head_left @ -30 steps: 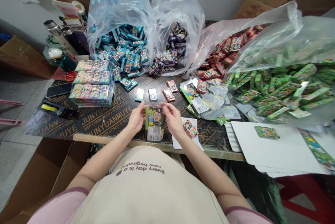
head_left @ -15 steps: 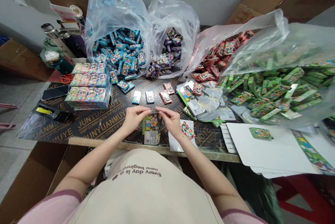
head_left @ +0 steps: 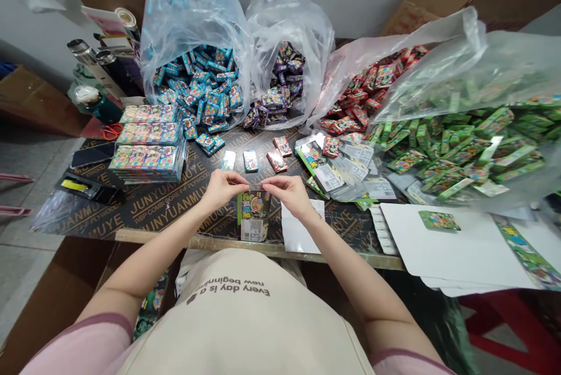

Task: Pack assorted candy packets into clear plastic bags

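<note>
Above a tabletop (head_left: 162,205) lettered "JUNYUANMUYE", left hand (head_left: 222,190) and right hand (head_left: 290,193) pinch the top of a printed packet (head_left: 253,217).

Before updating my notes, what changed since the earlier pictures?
The left hand and right hand drew inward, pinching close together at the top of the flat green-edged plastic pouch; the red box on the white paper dropped from view. The pouch and stacked multicoloured boxes stayed.

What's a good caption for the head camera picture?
Left hand and right hand pinch the top of a printed packet, near bags of colourful boxes.
</note>
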{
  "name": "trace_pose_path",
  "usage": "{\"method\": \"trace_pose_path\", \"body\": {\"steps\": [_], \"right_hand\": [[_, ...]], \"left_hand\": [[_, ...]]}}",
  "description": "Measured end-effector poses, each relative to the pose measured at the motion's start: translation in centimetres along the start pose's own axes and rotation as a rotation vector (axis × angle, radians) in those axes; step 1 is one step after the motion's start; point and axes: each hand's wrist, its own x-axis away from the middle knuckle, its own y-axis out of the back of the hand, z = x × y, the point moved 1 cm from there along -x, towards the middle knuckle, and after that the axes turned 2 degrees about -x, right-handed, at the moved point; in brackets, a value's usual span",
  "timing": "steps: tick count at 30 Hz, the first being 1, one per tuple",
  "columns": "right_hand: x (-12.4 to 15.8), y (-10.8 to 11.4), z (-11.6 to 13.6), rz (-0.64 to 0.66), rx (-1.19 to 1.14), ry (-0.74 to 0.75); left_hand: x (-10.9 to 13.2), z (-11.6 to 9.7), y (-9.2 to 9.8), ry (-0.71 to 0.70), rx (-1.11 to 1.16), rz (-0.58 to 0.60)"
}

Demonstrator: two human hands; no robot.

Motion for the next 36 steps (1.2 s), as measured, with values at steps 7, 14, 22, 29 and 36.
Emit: {"method": "trace_pose_path", "body": {"steps": [7, 14, 22, 29, 36], "right_hand": [[2.0, 0.4, -0.9, 0.031, 0.240, 0.248], [1.1, 0.9, -1.5, -0.023, 0.296, 0.327], [-10.3, 1.5, -5.9, 0.072, 0.794, 0.298], [-13.1, 0.7, -7.5, 0.354, 0.901, 0.377], [-7.8, 0.3, -4.7, 0.221, 0.341, 0.075]], "left_hand": [[2.0, 0.3, -0.4, -0.263, -0.156, 0.014], [0.6, 1.4, -0.3, -0.138, 0.065, -0.049], [3.3, 8.0, 7.2, 0.053, 0.032, -0.811], [8.1, 10.6, 9.1, 0.109, -0.615, -0.633], [1.3, 5.2, 3.9, -0.007, -0.241, -0.244]]}}
